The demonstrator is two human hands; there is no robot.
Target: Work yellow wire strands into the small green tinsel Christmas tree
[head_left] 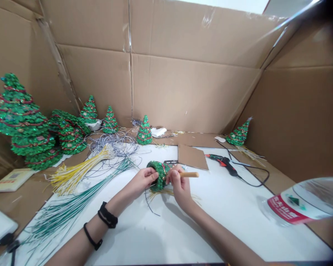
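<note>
A small green Christmas tree with tiny beads lies tilted on its side, its base facing left. My left hand grips it at the base, fingers pressed onto the rim. In my right hand, a tool with a pale wooden handle is pinched against the tree's right side; the handle points right and the working end is hidden by the fingers and the tree. Just beneath the tree, thin yellowish strands lie on the white board, and a dark wire curls below the left hand.
Bundles of yellow-white strands and green strands lie left, beside tangled grey wire. Finished trees stand along the back left. A glue gun with its cord and a cardboard piece lie right; a large bottle is nearest.
</note>
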